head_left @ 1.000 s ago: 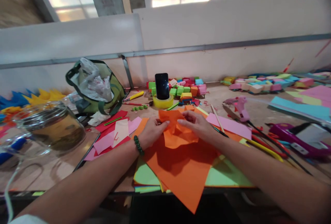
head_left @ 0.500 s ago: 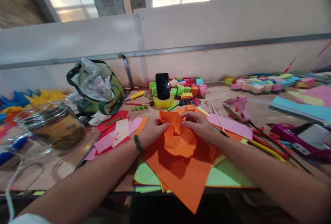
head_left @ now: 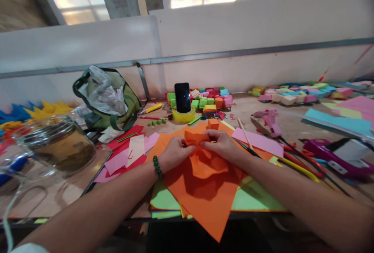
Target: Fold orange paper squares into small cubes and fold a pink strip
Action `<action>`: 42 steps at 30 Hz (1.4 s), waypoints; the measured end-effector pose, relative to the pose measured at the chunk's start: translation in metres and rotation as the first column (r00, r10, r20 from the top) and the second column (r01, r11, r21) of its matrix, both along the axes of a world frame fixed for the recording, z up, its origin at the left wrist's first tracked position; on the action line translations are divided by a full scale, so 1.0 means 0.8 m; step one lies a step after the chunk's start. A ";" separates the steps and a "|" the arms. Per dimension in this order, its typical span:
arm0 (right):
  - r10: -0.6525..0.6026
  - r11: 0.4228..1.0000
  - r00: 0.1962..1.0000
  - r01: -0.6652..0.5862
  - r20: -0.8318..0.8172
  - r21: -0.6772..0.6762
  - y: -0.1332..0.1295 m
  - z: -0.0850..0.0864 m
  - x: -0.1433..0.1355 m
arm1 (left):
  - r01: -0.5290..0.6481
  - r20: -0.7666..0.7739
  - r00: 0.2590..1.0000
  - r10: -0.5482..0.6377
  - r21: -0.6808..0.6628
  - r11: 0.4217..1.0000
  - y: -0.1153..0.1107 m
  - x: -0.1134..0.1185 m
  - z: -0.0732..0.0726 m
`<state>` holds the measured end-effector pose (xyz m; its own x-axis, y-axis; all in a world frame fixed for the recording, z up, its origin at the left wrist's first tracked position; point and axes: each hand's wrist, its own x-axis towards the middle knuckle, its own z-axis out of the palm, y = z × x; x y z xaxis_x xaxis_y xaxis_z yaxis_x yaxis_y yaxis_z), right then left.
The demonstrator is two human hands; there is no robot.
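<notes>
Between my two hands is a folded piece of orange paper (head_left: 201, 166), creased and curled at its lower edge. My left hand (head_left: 178, 152) pinches its upper left side, thumb pointing inward. From the right, my right hand (head_left: 219, 144) grips the upper edge, its fingers bent over the fold. Beneath lies a larger orange sheet (head_left: 209, 210), one corner hanging over the table's front edge. It rests on a stack of light green paper (head_left: 257, 199). A small orange paper box (head_left: 213, 123) sits just beyond my hands.
A phone (head_left: 182, 97) leans upright on a yellow tape roll (head_left: 183, 115), before colourful paper boxes (head_left: 204, 102). At left stand a glass jar (head_left: 61, 144) and a green bag (head_left: 131, 105). A pink glue gun (head_left: 271, 122) and a purple tool (head_left: 336, 157) lie at right.
My hands have drawn slightly closer together and lower. The upper part of the folded orange paper is now bent over, and my right fingers cover more of it.
</notes>
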<state>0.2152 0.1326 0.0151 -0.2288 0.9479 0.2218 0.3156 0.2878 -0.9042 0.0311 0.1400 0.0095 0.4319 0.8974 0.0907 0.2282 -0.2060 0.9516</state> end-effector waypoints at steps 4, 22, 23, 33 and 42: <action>-0.035 0.992 0.999 0.036 -0.013 0.125 -0.004 -0.001 -0.005 | 0.043 0.049 0.998 -0.040 -0.063 0.997 -0.005 0.003 0.003; -0.022 0.994 0.995 0.033 -0.100 0.106 0.007 -0.003 0.006 | -0.081 0.169 0.980 0.101 -0.122 0.989 0.010 -0.006 0.005; -0.023 0.992 0.997 0.032 -0.079 0.123 0.005 -0.002 0.005 | -0.080 0.151 0.984 0.098 -0.118 0.990 0.007 -0.005 0.007; -0.043 0.959 0.994 0.013 0.100 0.283 -0.006 -0.002 -0.002 | -0.045 0.015 0.999 0.044 0.084 0.995 0.007 -0.003 -0.001; -0.067 0.985 0.997 0.059 0.043 0.162 0.002 0.000 0.008 | -0.070 0.033 0.997 0.070 -0.009 0.998 0.000 -0.002 0.015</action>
<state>0.2216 0.1346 0.0148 -0.1835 0.9139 0.3622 0.3796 0.4057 -0.8314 0.0294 0.1402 0.0218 0.3647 0.9261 0.0970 0.2105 -0.1834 0.9602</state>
